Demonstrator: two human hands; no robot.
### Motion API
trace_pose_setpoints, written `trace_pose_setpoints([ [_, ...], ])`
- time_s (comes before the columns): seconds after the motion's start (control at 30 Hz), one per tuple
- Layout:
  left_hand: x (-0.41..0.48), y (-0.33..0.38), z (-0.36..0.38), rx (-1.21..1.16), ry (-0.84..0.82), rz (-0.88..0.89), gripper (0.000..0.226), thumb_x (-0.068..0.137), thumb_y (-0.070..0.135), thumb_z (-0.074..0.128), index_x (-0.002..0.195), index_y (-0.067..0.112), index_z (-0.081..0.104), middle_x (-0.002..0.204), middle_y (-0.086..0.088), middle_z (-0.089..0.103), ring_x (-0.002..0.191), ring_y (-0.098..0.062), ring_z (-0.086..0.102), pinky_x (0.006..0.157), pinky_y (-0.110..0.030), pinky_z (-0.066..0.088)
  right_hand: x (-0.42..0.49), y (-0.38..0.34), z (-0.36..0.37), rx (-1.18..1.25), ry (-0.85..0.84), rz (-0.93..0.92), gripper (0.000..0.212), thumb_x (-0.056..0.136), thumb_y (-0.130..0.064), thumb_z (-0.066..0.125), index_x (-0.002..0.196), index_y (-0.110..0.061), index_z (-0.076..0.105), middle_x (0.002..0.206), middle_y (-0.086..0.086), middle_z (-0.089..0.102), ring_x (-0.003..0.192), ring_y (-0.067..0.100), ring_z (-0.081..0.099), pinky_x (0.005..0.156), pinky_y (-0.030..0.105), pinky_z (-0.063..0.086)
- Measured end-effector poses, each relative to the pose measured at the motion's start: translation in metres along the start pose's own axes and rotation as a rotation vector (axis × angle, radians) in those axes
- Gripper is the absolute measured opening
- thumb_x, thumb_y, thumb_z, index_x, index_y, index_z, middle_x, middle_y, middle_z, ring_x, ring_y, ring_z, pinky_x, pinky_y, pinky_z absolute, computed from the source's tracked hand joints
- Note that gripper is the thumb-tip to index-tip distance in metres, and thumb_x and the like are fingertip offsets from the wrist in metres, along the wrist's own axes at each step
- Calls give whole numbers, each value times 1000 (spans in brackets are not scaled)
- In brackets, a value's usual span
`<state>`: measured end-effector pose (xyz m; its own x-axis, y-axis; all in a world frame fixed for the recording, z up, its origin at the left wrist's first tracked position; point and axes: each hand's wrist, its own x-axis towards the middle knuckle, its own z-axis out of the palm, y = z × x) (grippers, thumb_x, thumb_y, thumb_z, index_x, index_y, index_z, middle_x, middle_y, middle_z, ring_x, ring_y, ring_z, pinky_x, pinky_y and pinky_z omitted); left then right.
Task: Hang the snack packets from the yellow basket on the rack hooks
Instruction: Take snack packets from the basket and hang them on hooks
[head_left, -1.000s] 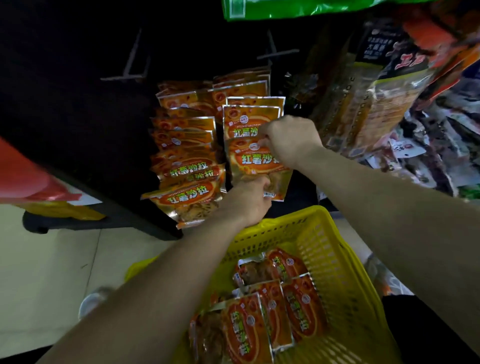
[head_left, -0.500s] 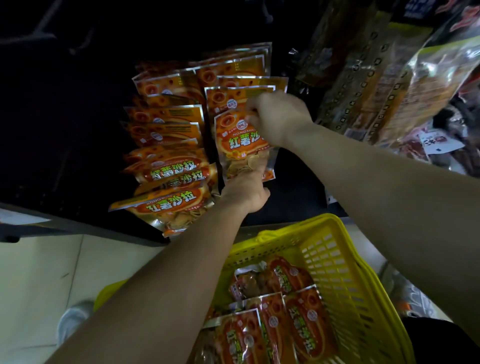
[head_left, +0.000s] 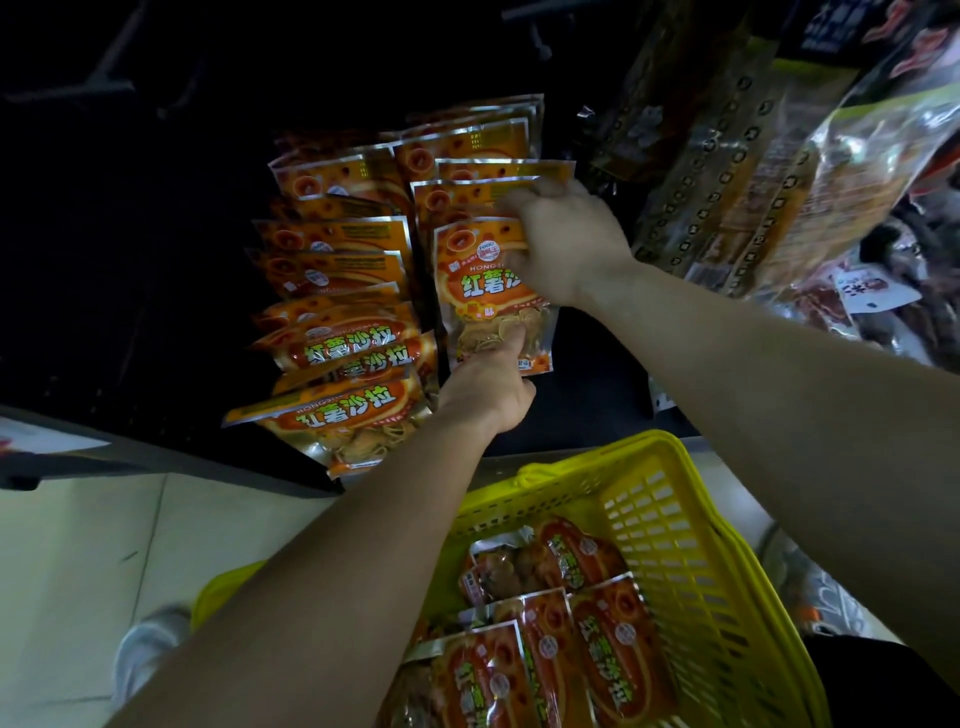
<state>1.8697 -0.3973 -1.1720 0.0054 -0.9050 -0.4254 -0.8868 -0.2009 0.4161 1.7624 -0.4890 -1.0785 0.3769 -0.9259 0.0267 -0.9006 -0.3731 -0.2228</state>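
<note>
An orange snack packet (head_left: 480, 291) with red lettering hangs at the front of the right-hand row on the dark rack. My right hand (head_left: 563, 234) grips its top right corner up by the hook, which is hidden. My left hand (head_left: 485, 387) pinches the packet's bottom edge, thumb on its clear window. A second row of the same packets (head_left: 337, 332) hangs just to the left. The yellow basket (head_left: 691, 561) sits below my arms, with several more packets (head_left: 550, 639) lying in it.
Bigger bags of other snacks (head_left: 769, 171) hang on the rack to the right. Pale floor tiles (head_left: 78, 530) lie at the lower left, and a grey shoe (head_left: 145, 654) shows beside the basket. Bare hooks (head_left: 104, 83) stick out of the dark rack at upper left.
The view has tilted and come closer to the rack. My right hand has slid higher on the front packet's top, while my left hand keeps its hold on the bottom edge.
</note>
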Motion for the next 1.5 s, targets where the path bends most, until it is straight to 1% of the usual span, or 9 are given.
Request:
trace_pose_setpoints([
  [0.27,-31,3,-25,-44,-28,12,73,96,33,55,156,42,15,157,-11,34,133,-33,47,107,-42,43,-41,1,-24,25,148,91,57,85,-23,62,138,-14,45,137,14,47,124,37,42,96,47,45],
  [0.43,-81,8,-47,-22,-13,49,72,97,36,54,157,43,14,153,-6,45,127,-30,52,103,-40,46,-97,-12,-51,45,41,145,49,90,-26,58,136,-14,47,130,14,48,123,36,42,92,50,49],
  [0.63,-159,-9,-53,-3,-5,78,64,97,41,54,154,39,26,145,-8,54,104,-26,65,86,-34,54,-184,-31,-56,71,-105,194,44,91,-26,57,134,-20,52,128,10,50,124,35,45,93,47,49],
  [0.77,-199,-39,-28,35,-55,64,59,97,39,55,152,30,35,151,-7,49,131,-28,52,102,-36,46,-236,-38,-27,73,-210,197,40,91,-28,57,130,-20,53,126,10,51,122,36,48,91,47,50],
  [1.03,-231,-101,51,127,-233,-34,62,92,48,57,147,23,43,145,-14,53,127,-34,54,97,-39,47,-301,-35,60,121,-609,271,51,87,-45,61,134,-27,52,132,12,57,118,35,56,94,42,50],
  [1.17,-223,-124,82,131,-353,-79,64,84,52,54,140,22,52,140,-15,58,123,-34,57,95,-40,50,-314,-29,112,197,-750,318,51,86,-47,62,127,-19,55,126,17,62,114,35,60,92,39,49],
  [1.27,-212,-144,105,131,-419,-72,52,88,45,62,136,26,56,136,-9,61,119,-30,59,92,-39,51,-316,-29,149,229,-811,369,49,88,-43,63,128,-15,53,126,18,63,115,36,61,95,41,50],
  [1.4,-198,-157,130,148,-466,-65,71,81,45,73,144,26,46,142,-7,55,126,-31,52,100,-47,47,-317,-35,186,247,-848,481,58,91,-33,59,141,-12,37,133,20,57,120,39,56,100,48,46],
  [1.5,-193,-158,146,153,-456,-31,74,79,46,75,144,28,44,139,-6,55,125,-31,50,99,-46,47,-319,-38,199,234,-807,555,55,91,-29,55,138,-10,33,127,20,58,116,40,58,95,50,48],
])
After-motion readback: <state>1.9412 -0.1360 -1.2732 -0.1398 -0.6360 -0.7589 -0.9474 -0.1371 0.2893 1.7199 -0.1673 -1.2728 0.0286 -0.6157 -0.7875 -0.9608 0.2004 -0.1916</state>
